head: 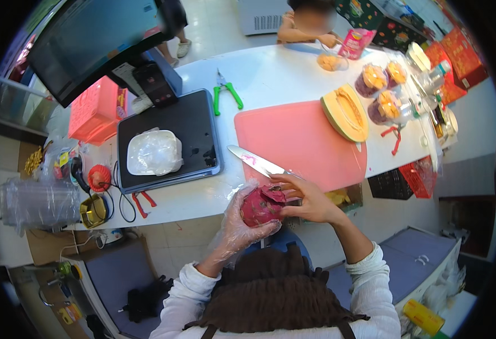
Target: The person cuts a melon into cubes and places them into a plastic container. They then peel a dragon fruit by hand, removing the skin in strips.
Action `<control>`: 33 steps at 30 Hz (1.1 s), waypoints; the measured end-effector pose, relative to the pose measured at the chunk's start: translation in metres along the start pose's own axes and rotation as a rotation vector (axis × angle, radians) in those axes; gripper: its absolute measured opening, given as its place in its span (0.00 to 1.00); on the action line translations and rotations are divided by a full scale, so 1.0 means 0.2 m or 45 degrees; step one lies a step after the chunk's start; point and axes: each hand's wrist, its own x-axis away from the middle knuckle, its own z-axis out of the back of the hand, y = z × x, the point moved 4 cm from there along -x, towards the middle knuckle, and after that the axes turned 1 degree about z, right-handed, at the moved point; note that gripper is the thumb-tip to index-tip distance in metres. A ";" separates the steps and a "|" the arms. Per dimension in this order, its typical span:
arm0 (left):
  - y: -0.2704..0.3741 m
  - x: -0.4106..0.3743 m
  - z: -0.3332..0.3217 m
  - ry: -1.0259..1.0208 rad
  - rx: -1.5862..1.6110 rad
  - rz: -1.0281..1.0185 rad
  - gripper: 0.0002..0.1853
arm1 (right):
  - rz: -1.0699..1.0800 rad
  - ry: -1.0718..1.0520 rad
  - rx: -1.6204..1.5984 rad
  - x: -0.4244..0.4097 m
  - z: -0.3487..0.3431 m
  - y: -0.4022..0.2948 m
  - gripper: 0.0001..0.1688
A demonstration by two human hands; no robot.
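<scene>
In the head view, my left hand (241, 224), in a clear plastic glove, holds a pink dragon fruit (258, 207) over the counter's near edge. My bare right hand (309, 199) touches the fruit's right side around a lifted flap of peel; its grip is partly hidden. Just beyond my hands, a knife (256, 161) with pink residue on its blade lies across the left edge of a pink cutting board (290, 127); its handle is hidden behind my right hand. A cut melon piece (344, 112) rests on the board's far right corner.
Left of the board, a black-topped scale (192, 123) bears a white tray with plastic film (154, 152). Green-handled pliers (226, 93) lie beyond it. Cups of cut fruit (385, 106) and red-handled pliers (394, 137) are at right. A person (307, 31) sits across the counter near a fruit bowl (332, 61).
</scene>
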 end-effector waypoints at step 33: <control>0.31 0.13 -0.63 -0.348 -0.275 -0.732 0.64 | 0.011 0.053 -0.674 0.60 0.43 -0.01 0.16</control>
